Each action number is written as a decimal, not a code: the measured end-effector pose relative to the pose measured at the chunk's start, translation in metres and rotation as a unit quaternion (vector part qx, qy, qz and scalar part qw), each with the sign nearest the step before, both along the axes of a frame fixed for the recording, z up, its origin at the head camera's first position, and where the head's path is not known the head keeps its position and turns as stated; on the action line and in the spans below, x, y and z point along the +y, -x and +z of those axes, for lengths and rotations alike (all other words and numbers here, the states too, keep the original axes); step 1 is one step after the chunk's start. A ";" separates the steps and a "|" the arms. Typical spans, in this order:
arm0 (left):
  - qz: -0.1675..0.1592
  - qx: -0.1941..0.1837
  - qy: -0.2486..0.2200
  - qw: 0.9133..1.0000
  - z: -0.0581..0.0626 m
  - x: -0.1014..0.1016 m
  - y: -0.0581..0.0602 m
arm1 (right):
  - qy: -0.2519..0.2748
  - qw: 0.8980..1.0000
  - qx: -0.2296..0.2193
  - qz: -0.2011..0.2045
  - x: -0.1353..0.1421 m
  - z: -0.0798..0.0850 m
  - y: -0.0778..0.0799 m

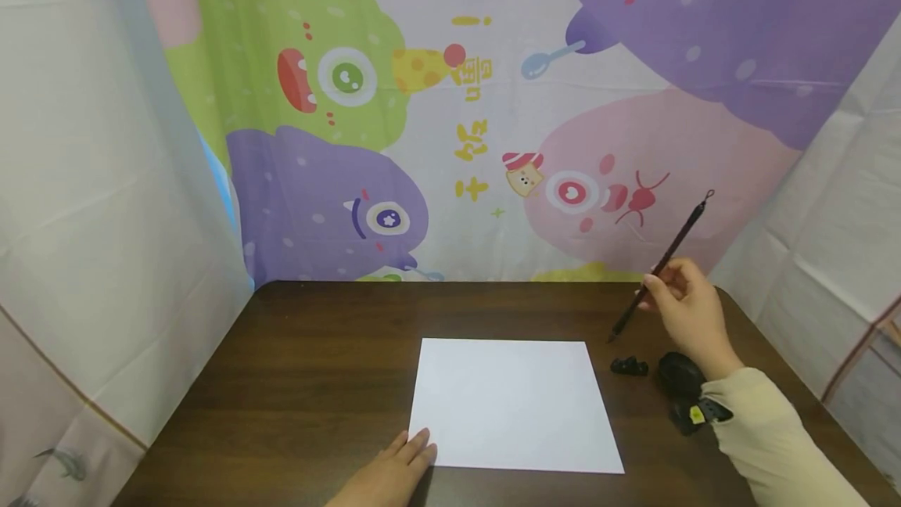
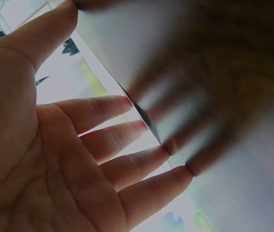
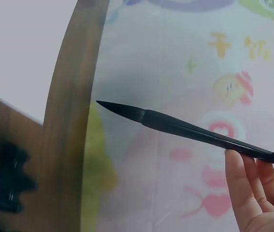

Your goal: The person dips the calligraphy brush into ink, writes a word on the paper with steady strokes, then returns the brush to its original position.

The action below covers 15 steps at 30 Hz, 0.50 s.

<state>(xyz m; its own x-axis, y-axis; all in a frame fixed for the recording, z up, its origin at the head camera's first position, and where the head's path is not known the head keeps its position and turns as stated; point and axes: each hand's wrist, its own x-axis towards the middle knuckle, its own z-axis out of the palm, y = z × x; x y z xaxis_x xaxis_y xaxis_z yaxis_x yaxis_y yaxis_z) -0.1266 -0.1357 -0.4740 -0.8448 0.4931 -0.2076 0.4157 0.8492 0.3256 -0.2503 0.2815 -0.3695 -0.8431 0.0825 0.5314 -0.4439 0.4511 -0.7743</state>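
Observation:
My right hand (image 1: pixel 686 311) pinches a dark calligraphy brush (image 1: pixel 676 245) between thumb and fingers, partway along its handle. The brush slants with its loop end up and its tip down, above the table to the right of the paper. In the right wrist view the dark bristles (image 3: pixel 122 110) come to a fine point. A white sheet of paper (image 1: pixel 514 405) lies flat on the table. At its front left corner rests my left hand (image 1: pixel 394 468), its fingers nearly straight. The left wrist view shows these fingertips (image 2: pixel 178 174) touching the surface.
A small black brush rest (image 1: pixel 629 367) stands right of the paper. Beside it, near my right wrist, is a black rounded object (image 1: pixel 679 372). The dark wooden table (image 1: pixel 303 382) ends at a cartoon-printed curtain (image 1: pixel 436 241), with pale cloth at both sides.

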 end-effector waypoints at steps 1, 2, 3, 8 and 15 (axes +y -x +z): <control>0.000 -0.001 0.000 1.000 0.000 0.000 0.000 | -0.013 1.000 0.002 0.000 -0.005 0.001 0.001; 0.000 -0.001 0.000 1.000 0.000 0.000 0.000 | -0.022 1.000 0.003 0.001 -0.009 0.001 0.002; 0.000 -0.001 0.000 1.000 0.000 0.000 0.000 | -0.030 1.000 0.003 0.002 -0.014 0.001 0.003; -0.001 -0.002 0.002 1.000 0.000 -0.001 0.000 | -0.044 0.999 -0.003 0.023 -0.037 0.003 0.006; -0.004 -0.008 0.001 1.000 0.001 -0.002 0.000 | -0.045 0.997 -0.014 0.058 -0.063 -0.001 0.010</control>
<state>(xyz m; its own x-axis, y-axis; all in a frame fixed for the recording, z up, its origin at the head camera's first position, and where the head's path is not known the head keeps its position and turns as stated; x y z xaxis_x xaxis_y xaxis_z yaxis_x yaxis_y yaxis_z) -0.1266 -0.1376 -0.4732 -0.8380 0.4987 -0.2217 0.4165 0.8469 0.3307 -0.2607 0.2181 -0.3701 -0.8590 -0.0632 0.5080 -0.4756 0.4655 -0.7464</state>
